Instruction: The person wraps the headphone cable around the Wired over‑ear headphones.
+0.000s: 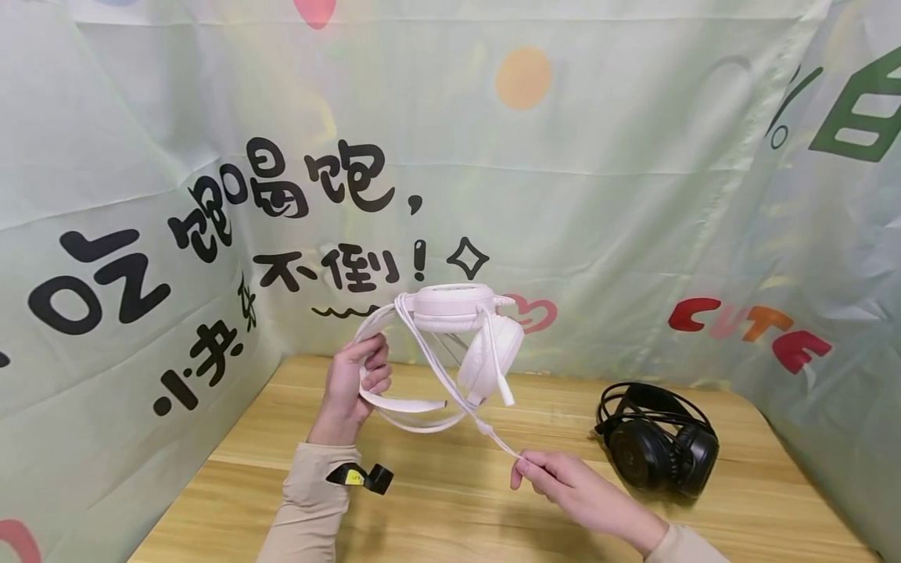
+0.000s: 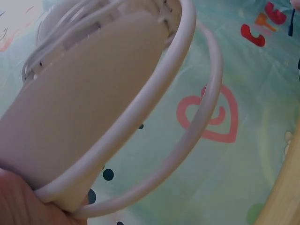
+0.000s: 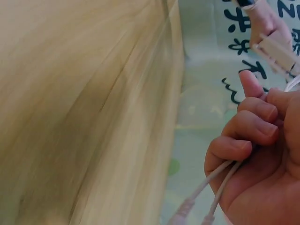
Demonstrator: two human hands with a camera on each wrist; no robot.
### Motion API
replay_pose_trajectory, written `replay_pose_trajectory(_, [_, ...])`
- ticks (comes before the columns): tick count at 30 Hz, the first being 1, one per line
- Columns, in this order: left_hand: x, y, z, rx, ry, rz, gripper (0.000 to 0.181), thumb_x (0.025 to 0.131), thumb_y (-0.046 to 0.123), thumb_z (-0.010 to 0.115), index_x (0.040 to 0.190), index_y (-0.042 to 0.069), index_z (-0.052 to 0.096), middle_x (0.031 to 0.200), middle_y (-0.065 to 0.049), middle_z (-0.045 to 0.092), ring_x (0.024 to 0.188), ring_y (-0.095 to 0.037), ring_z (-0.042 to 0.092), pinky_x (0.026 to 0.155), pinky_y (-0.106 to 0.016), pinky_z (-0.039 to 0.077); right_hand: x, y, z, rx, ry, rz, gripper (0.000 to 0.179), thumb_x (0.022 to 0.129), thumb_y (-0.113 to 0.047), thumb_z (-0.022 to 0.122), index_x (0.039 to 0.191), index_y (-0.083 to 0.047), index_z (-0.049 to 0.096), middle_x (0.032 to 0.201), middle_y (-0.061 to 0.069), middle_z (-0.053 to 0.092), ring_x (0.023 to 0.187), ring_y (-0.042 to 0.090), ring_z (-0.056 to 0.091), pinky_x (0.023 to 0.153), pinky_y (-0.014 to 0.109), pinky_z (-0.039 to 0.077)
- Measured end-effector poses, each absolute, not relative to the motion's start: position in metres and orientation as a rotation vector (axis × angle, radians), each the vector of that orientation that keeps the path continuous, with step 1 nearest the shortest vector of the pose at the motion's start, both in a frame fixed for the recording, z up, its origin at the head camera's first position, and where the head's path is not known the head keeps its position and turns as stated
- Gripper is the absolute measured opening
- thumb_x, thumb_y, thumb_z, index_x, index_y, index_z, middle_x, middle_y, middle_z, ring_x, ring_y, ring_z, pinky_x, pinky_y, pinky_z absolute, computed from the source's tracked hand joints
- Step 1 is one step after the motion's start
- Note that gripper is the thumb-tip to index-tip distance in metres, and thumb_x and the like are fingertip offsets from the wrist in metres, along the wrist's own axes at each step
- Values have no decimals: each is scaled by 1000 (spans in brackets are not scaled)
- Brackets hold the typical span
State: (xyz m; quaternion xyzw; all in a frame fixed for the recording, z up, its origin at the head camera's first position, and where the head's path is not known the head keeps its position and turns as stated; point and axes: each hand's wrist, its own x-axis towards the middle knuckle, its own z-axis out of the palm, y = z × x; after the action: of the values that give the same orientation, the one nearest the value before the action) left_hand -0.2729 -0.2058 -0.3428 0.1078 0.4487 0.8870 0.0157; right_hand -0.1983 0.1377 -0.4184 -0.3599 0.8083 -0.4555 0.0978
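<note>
A white headset (image 1: pixel 450 306) is held up over the table in the head view, with its ear cups to the right and its microphone boom (image 1: pixel 505 388) pointing down. My left hand (image 1: pixel 348 383) grips it by the headband, which fills much of the left wrist view as a broad band (image 2: pixel 79 103) with thin outer hoops. A white cable (image 1: pixel 484 428) runs from the headset down to my right hand (image 1: pixel 573 493). That hand's fingers are curled round the cable, and two thin strands (image 3: pixel 219 172) with thicker ends hang out of them in the right wrist view.
To the right on the wooden table (image 1: pixel 436 508) lies a black headset (image 1: pixel 640 453) with its cable bundled on it. A printed cloth (image 1: pixel 598 227) with lettering surrounds the table at the back and sides. A black strap (image 1: pixel 359 477) is on my left sleeve.
</note>
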Motion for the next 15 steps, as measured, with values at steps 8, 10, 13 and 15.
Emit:
replay_pose_trajectory(8, [-270,-205,-344,707,1294,2592,29,111,6,35,96,18,56,70,5,30,47,-5,22,39,-14,29,-213,152,-415,-1050,2372,-1301,31,117,-18,41,108,-10,70,69,-12,34,59,-5,34,53,20,36])
replay_pose_trajectory(10, [-270,-204,-345,788,1294,2544,30,111,6,34,96,17,57,70,5,30,47,-6,21,40,-16,25,-216,156,-414,-1057,2370,-1294,31,117,-18,42,107,-10,70,69,-12,35,60,-5,35,54,20,38])
replay_pose_trajectory(13, [-270,-202,-348,896,1321,2467,31,111,5,33,95,16,57,71,4,29,47,-7,19,41,-21,16,-219,161,-411,-1035,2395,-1267,30,116,-20,45,106,-10,71,68,-13,36,59,-4,35,52,21,37])
replay_pose_trajectory(15, [-270,-201,-348,934,1337,2423,31,110,5,34,95,15,59,71,4,30,48,-10,16,43,-24,12,-222,163,-408,-1011,2414,-1240,31,116,-21,48,97,-8,68,67,-14,38,57,-4,35,51,20,36])
